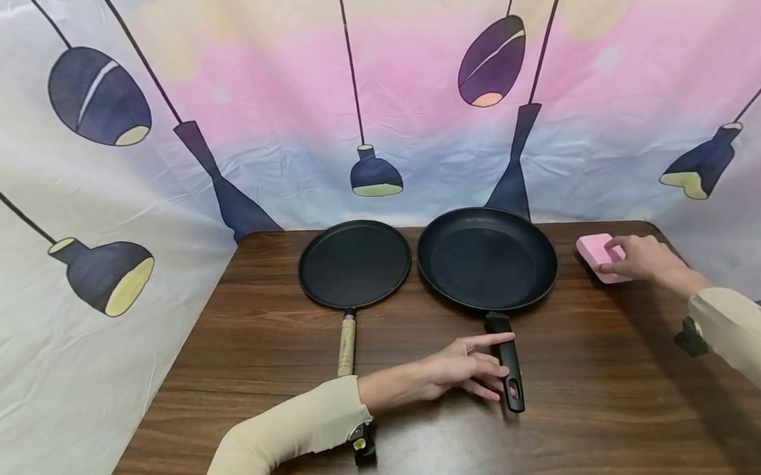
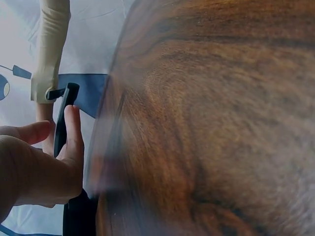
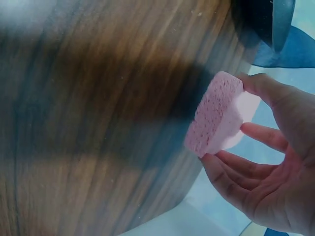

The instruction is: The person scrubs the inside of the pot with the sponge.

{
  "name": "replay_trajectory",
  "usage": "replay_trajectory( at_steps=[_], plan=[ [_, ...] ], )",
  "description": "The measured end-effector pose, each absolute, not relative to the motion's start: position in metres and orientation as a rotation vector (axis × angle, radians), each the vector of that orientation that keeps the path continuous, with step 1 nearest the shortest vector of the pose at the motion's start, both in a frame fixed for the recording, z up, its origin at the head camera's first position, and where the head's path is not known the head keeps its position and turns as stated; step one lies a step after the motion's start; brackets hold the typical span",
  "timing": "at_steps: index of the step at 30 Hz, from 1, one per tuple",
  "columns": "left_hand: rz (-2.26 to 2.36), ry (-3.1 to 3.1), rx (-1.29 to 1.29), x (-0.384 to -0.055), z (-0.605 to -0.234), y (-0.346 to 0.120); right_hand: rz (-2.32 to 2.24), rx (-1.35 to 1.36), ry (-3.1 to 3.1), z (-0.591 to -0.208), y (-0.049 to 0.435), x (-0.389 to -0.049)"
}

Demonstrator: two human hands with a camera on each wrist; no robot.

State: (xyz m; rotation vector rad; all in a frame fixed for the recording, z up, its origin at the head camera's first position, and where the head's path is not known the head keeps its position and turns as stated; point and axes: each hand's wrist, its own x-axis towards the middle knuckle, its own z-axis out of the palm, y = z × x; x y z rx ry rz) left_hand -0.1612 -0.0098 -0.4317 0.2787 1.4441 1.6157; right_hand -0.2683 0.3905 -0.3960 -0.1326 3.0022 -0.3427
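Note:
A black frying pan (image 1: 483, 261) lies on the wooden table, its handle (image 1: 500, 324) pointing toward me. My left hand (image 1: 459, 369) lightly holds that handle, with digits above and below it; a fingertip shows through the handle's hole. In the left wrist view the left hand (image 2: 44, 167) has a finger alongside the black handle. At the table's far right, a pink sponge (image 1: 593, 248) is in my right hand (image 1: 649, 257). The right wrist view shows the right hand (image 3: 275, 162) gripping the porous sponge (image 3: 216, 115) between thumb and fingers.
Left of the frying pan lies a flat black crepe pan (image 1: 355, 263) with a tan handle (image 1: 346, 345), partly hidden behind my left sleeve (image 1: 299, 418). The brown wooden table (image 1: 592, 412) ends against a cloth backdrop (image 1: 288, 156) printed with lamps.

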Motion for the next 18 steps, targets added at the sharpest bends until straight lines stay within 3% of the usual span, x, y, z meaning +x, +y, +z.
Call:
replay_trajectory(
  at_steps=[11, 18],
  plan=[
    [1.629, 1.444, 0.3, -0.162, -0.434, -0.018, -0.328, -0.072, 2.928, -0.412, 0.38, -0.266],
    [1.437, 1.457, 0.444, -0.175, -0.428, -0.025, -0.307, -0.012, 2.87, -0.41, 0.376, -0.266]
  ],
)
